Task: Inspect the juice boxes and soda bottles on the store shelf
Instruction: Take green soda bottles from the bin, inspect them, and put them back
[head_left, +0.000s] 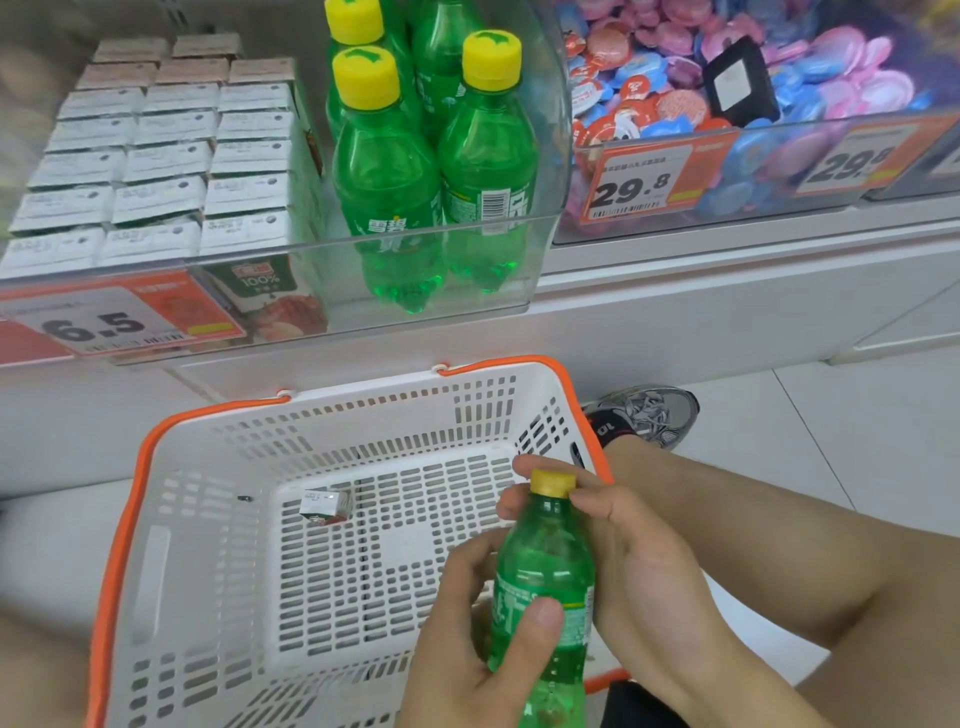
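Observation:
I hold a green soda bottle (545, 561) with a yellow cap over the basket, low in the view. My left hand (483, 639) wraps its labelled middle, thumb on the label. My right hand (618, 545) grips the neck and cap from the right. On the shelf above, several matching green soda bottles (384, 176) stand in a clear tray. Rows of white-topped juice boxes (156, 161) fill the tray to their left.
A white shopping basket (218, 519) with an orange rim sits on the floor under my hands, with one small juice box (324, 506) lying in it. Price tags (98, 325) front the shelf. A bin of pink and blue snack cups (675, 78) is at the upper right. My shoe (644, 413) is beside the basket.

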